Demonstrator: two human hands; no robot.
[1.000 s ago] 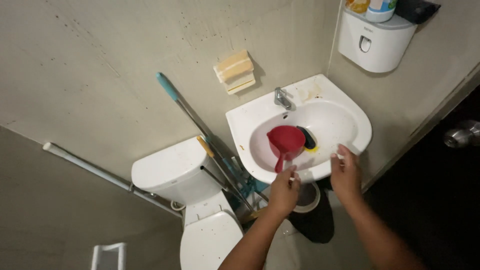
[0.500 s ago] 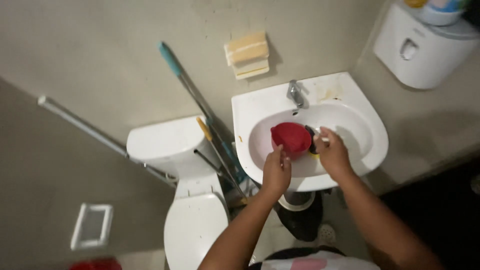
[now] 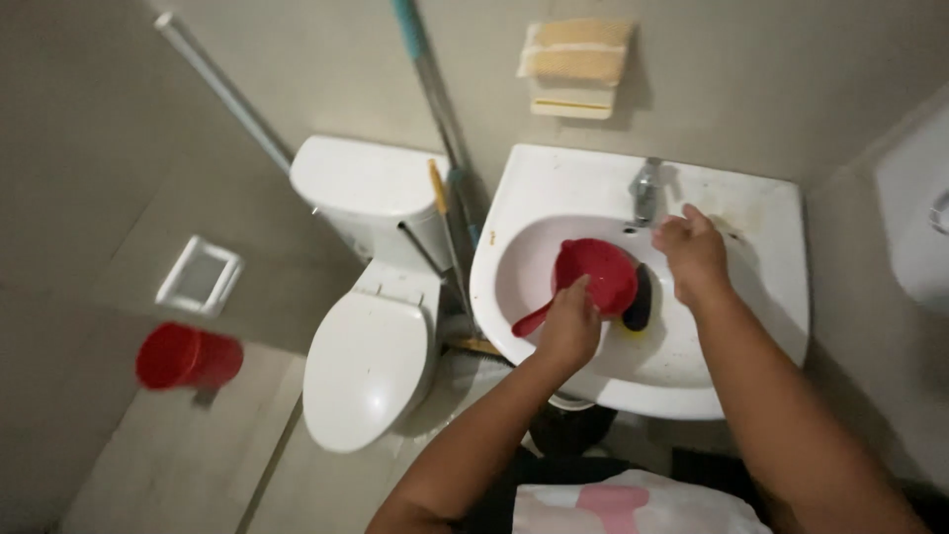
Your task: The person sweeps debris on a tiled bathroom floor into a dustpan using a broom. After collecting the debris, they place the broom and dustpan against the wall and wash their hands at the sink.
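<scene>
A red plastic dipper [image 3: 596, 274] with a long handle lies in the white washbasin [image 3: 761, 326]. My left hand [image 3: 570, 321] grips its rim and handle end on the near side. My right hand [image 3: 694, 254] reaches toward the metal tap [image 3: 646, 190] at the back of the basin, fingers curled, close to the tap but apart from it. A dark sponge with a yellow edge [image 3: 639, 302] lies in the basin just right of the dipper, between my two hands.
A white toilet [image 3: 371, 361] with its lid down stands left of the basin. Long-handled brushes and a mop [image 3: 445, 213] lean between them. A red bucket [image 3: 186, 357] sits on the floor at left. A wall shelf [image 3: 576, 64] hangs above the tap.
My view has swung left and closer. My right hand has left the dipper and moved up toward the tap. My left hand now holds the dipper.
</scene>
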